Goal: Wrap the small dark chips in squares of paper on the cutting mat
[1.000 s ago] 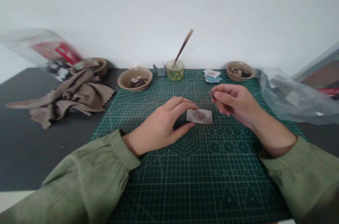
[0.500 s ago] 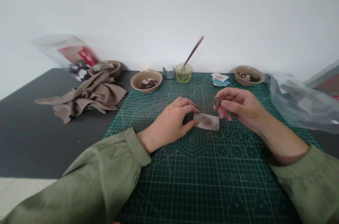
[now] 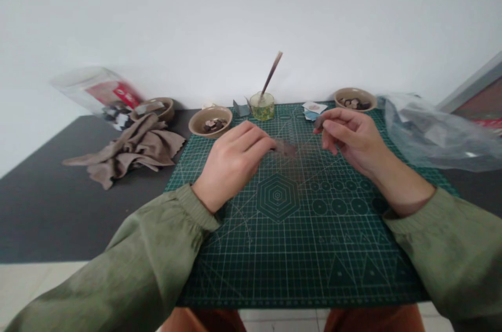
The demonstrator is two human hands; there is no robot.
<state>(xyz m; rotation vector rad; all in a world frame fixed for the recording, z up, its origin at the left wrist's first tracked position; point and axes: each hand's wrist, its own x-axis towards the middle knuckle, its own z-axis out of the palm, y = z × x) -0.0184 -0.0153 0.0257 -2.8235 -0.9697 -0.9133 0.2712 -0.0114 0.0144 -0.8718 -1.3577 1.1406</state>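
Note:
My left hand (image 3: 234, 166) is closed, with thumb and fingers pinching a strip of sandpaper (image 3: 286, 149) just above the green cutting mat (image 3: 251, 269). The strip is smeared by motion, and its held end is hidden by my fingers. A faint brownish haze shows to its right over the mat. Across from it, my right hand (image 3: 351, 136) pinches a small dark brown piece (image 3: 319, 122) between thumb and forefinger, raised off the mat. My other right fingers are curled loosely below. The two hands are apart.
Bowls of small pieces stand at the back: one left (image 3: 210, 122), one right (image 3: 355, 99). Between them are a yellow-green cup (image 3: 262, 107) with a brush and some paper squares (image 3: 314, 108). A brown cloth (image 3: 133, 151) lies left; a clear plastic bag (image 3: 439, 136) lies right.
My left hand has lifted the sandpaper strip off the mat and moved it slightly left. My right hand still holds the small piece, a little higher in view. The camera view has shifted.

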